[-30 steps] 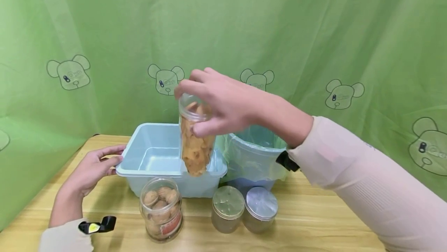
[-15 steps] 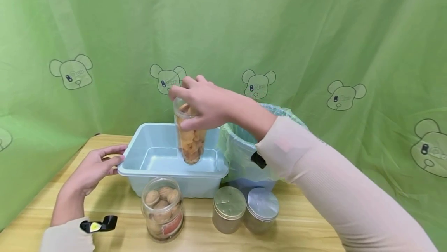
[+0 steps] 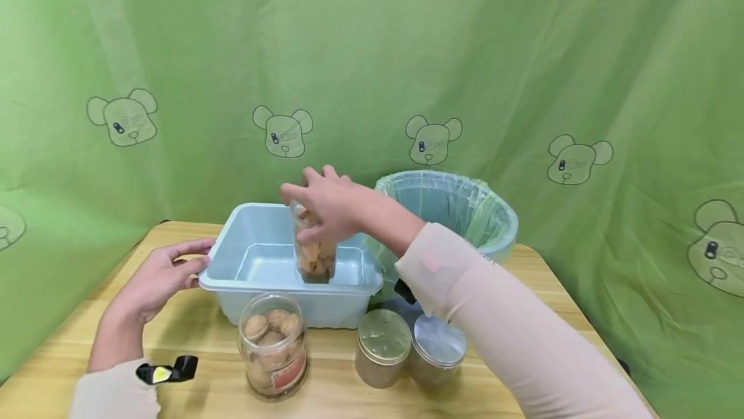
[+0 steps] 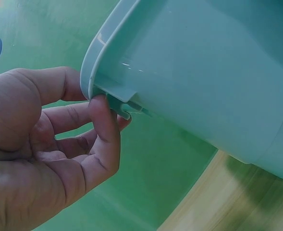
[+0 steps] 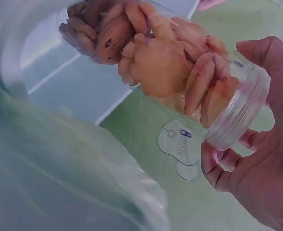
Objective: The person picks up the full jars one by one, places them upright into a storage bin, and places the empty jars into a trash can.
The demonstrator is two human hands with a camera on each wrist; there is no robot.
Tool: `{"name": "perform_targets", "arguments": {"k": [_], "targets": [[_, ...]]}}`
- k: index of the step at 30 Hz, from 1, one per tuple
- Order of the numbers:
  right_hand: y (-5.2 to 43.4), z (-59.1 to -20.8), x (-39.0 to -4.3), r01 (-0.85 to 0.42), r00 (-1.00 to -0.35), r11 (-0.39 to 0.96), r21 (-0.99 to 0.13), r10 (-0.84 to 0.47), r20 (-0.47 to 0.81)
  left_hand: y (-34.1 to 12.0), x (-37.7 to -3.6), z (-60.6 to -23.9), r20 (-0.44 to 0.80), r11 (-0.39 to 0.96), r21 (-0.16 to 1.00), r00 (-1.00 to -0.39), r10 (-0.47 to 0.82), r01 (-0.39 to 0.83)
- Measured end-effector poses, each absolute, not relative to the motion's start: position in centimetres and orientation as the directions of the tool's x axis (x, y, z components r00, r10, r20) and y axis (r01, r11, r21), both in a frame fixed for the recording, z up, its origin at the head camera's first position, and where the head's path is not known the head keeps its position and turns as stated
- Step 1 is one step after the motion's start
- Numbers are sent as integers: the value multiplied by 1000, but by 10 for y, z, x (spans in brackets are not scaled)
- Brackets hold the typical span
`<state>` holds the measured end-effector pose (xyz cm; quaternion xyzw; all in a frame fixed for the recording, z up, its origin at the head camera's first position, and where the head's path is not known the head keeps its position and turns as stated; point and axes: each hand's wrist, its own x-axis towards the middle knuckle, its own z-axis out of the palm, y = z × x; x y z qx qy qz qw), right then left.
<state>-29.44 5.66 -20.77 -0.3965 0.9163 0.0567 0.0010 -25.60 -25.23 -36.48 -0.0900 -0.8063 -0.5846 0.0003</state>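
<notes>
My right hand [image 3: 322,206] grips the top of a clear lidless jar of orange-brown biscuits [image 3: 314,252], held upright inside the pale blue plastic tub [image 3: 232,280]. In the right wrist view the jar [image 5: 165,67] is packed with biscuits and my fingers [image 5: 256,168] wrap its threaded rim. My left hand [image 3: 159,277] holds the tub's left rim; in the left wrist view the thumb [image 4: 105,134] presses under the rim lip [image 4: 95,62] while the fingers curl behind it.
A clear jar of walnuts [image 3: 270,345] stands in front of the tub. Two lidded jars [image 3: 380,348] [image 3: 436,351] stand to its right. A bin lined with a green bag [image 3: 459,212] sits behind them. A green cloth backs the wooden table [image 3: 552,303].
My right hand has lowered the biscuit jar down into the tub, moving slightly left. The left hand has stayed on the tub's rim.
</notes>
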Motion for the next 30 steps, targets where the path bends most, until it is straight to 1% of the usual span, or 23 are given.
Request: {"name": "perform_targets", "arguments": {"k": [4, 13, 21, 30], "targets": [[56, -221, -299, -714, -700, 695, 79, -711, -70, -253, -257, -366, 112, 300, 942, -983, 146, 152], [56, -244, -305, -709, -704, 703, 59, -701, -115, -253, -259, -367, 107, 278, 949, -983, 148, 145], [55, -256, -309, -709, -702, 703, 43, -700, -132, -252, -258, -365, 106, 273, 951, -983, 149, 144], [52, -268, -312, -708, -704, 704, 56, -697, -137, -252, -257, -365, 110, 268, 952, -982, 151, 148]]}}
